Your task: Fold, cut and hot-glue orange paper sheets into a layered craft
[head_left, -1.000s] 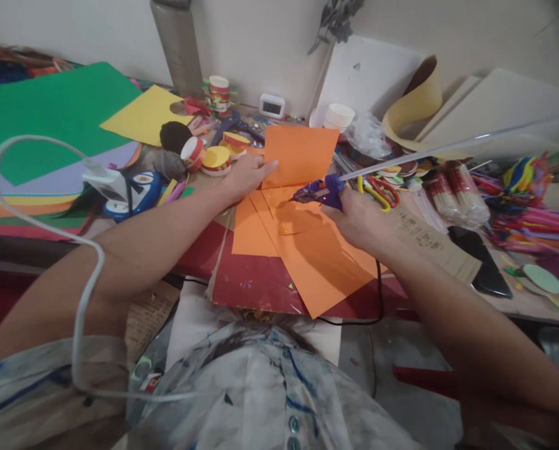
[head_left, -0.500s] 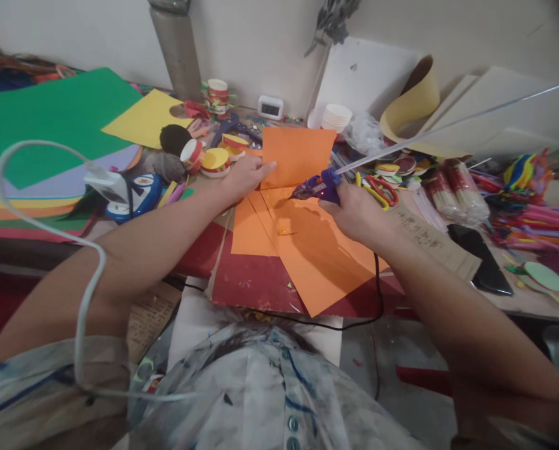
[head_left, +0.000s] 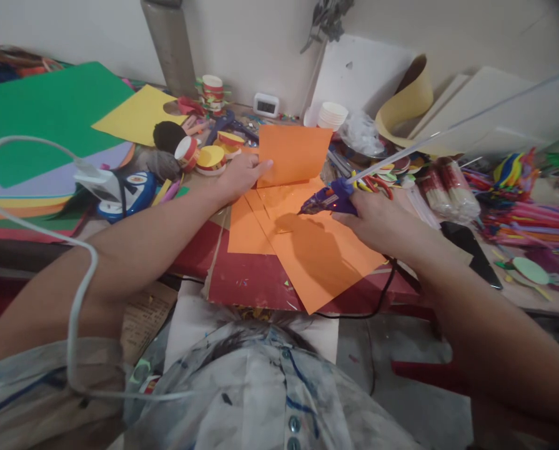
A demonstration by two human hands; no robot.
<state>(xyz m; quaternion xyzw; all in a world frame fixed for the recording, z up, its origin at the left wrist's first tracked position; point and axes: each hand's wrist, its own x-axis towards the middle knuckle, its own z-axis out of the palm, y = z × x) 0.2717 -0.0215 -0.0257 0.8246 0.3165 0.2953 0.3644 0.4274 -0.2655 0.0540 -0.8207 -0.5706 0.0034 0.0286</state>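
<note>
Orange paper sheets [head_left: 316, 256] lie overlapped on a red board [head_left: 242, 281] at the table's front. My left hand [head_left: 239, 176] pinches the left edge of an orange flap [head_left: 292, 153] that stands upright at the back of the sheets. My right hand [head_left: 375, 219] is closed round a purple glue gun [head_left: 328, 198], with a long clear glue stick [head_left: 448, 128] sticking out behind it. The gun's nozzle points left and down, just above the flat orange paper near the fold.
Green [head_left: 40, 112] and yellow [head_left: 136, 115] sheets lie at the left. Small round paper crafts [head_left: 208, 159], white cups [head_left: 331, 115], red scissors [head_left: 377, 185], coloured sticks [head_left: 532, 212] and a black phone [head_left: 471, 253] crowd the back and right. A white cable [head_left: 77, 281] loops over my left arm.
My right hand has shifted the glue gun slightly right and toward me along the orange paper. The left hand keeps its hold on the upright flap.
</note>
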